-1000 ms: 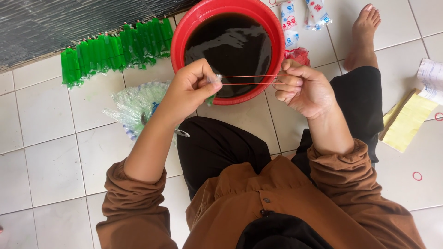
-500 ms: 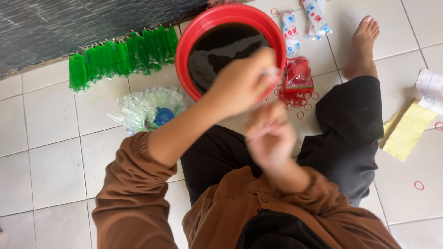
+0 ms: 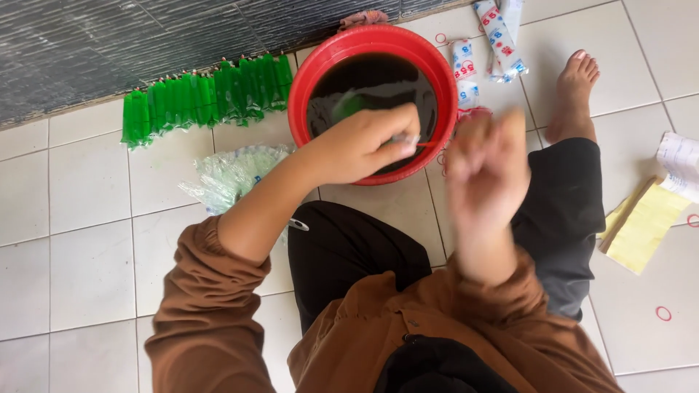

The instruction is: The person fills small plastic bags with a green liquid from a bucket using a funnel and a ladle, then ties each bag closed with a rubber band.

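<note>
My left hand (image 3: 364, 145) hovers over the red basin (image 3: 306, 138) of dark liquid and pinches the neck of a small clear plastic bag (image 3: 405, 138) between thumb and fingers. A green-tinted pouch (image 3: 351, 106) shows just beyond the hand, over the liquid. A thin red rubber band (image 3: 429, 144) stretches from my left fingertips toward my right hand (image 3: 486, 164). That hand is blurred by motion at the basin's right rim, with its fingers curled.
A row of filled green pouches (image 3: 204, 102) lies along the dark wall. A heap of clear empty bags (image 3: 233, 175) sits left of the basin, and printed packets (image 3: 495, 33) lie behind it. Yellow paper (image 3: 644, 229), loose red rubber bands (image 3: 663, 313) and my bare foot (image 3: 575, 91) are at the right.
The band was held stretched between both hands a second ago. Since then my right hand has circled around the left fingertips, and my left hand has dropped lower over the basin.
</note>
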